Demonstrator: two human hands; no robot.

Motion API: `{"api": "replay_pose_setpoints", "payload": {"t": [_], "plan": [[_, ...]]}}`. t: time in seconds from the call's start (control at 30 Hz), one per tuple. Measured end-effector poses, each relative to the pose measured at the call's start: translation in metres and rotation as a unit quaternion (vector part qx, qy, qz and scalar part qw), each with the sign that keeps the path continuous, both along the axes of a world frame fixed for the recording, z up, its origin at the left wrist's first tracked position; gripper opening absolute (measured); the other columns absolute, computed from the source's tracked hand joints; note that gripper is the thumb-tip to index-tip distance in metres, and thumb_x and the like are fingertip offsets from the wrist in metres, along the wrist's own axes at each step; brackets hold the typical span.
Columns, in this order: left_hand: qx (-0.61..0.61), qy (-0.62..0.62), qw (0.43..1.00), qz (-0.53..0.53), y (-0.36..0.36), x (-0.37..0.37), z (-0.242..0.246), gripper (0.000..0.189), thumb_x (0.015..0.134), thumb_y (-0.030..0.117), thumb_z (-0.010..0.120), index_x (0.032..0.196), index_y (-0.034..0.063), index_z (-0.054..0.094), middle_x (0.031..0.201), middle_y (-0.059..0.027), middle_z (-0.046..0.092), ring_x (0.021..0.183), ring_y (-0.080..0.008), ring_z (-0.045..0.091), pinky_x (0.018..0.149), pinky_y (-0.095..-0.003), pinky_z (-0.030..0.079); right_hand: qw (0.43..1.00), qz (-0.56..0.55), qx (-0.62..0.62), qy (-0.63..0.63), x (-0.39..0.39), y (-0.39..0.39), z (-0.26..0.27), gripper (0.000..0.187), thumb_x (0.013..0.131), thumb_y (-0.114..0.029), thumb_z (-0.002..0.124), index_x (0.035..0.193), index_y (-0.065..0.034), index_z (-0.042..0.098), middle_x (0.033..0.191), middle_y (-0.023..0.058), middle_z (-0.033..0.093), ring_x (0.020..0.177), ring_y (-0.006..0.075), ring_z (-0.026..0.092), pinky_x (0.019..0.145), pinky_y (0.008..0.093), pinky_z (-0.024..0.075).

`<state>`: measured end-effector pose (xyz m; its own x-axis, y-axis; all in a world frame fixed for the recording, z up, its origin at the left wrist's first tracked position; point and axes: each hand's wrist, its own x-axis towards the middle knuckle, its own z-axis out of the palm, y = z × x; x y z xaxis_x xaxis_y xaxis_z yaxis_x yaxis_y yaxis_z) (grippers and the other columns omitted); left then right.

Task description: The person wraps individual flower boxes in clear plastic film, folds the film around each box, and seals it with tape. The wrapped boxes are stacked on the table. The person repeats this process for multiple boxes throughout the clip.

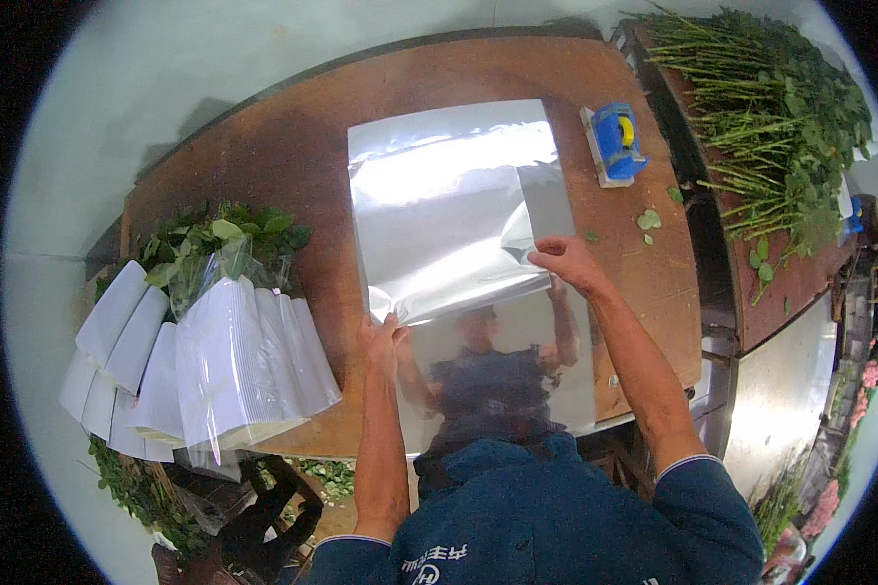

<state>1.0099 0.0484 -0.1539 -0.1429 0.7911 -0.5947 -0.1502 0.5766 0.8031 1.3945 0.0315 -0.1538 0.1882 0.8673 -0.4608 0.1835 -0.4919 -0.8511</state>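
Note:
A glossy, silvery sheet [439,219] lies in front of me over a mirror-like metal plate [497,365] on the brown wooden table [293,131]. My left hand [382,338] pinches the sheet's near left corner, thumb on top, and the sheet buckles there. At the near right edge my right hand [567,262] holds the sheet between thumb and fingers, with a crease rising beside the fingertips. The near part of the plate reflects my upper body and arms. Whether the sheet is one layer or several I cannot tell.
Left stand several bundles wrapped in white corrugated paper [216,365], green leaves [227,234] showing at their far end. A blue tape dispenser [617,142] with yellow core sits at right. Loose leaves [648,219] lie nearby. Cut leafy stems [761,139] cover a second table.

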Motion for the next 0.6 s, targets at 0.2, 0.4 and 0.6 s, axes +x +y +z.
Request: {"api": "replay_pose_setpoints", "payload": {"t": [0.2,0.4,0.6], "plan": [[-0.061,0.022,0.998,-0.022,0.003,-0.009,-0.011,0.056,0.096,0.000,0.066,0.145,-0.0076,0.040,0.123,-0.0159,0.059,0.099,-0.0242,0.067,0.078,-0.0333,0.064,0.962,-0.108,-0.010,0.250,-0.008,0.056,-0.015,0.049,0.092,-0.020,0.077,0.128,0.0095,0.063,0.106,0.0108,0.072,0.092,0.0183,0.070,0.081,0.0291,0.0553],[-0.089,0.009,0.996,-0.012,0.007,-0.010,-0.021,0.066,0.095,-0.004,0.065,0.153,-0.0057,0.033,0.130,-0.0175,0.056,0.100,-0.0246,0.067,0.080,-0.0348,0.064,0.995,-0.075,-0.018,0.060,-0.024,0.137,-0.004,0.041,0.092,-0.023,0.078,0.120,0.0062,0.069,0.104,0.0093,0.073,0.088,0.0182,0.069,0.078,0.0329,0.0536],[-0.088,-0.107,0.990,0.008,0.001,-0.026,-0.034,0.044,0.099,0.003,0.062,0.140,0.0009,0.046,0.123,-0.0134,0.059,0.102,-0.0240,0.065,0.081,-0.0373,0.064,0.980,0.174,0.082,-0.040,-0.059,0.119,0.067,0.030,0.092,-0.023,0.076,0.115,-0.0032,0.074,0.100,0.0072,0.075,0.085,0.0187,0.069,0.078,0.0356,0.0537]]}}
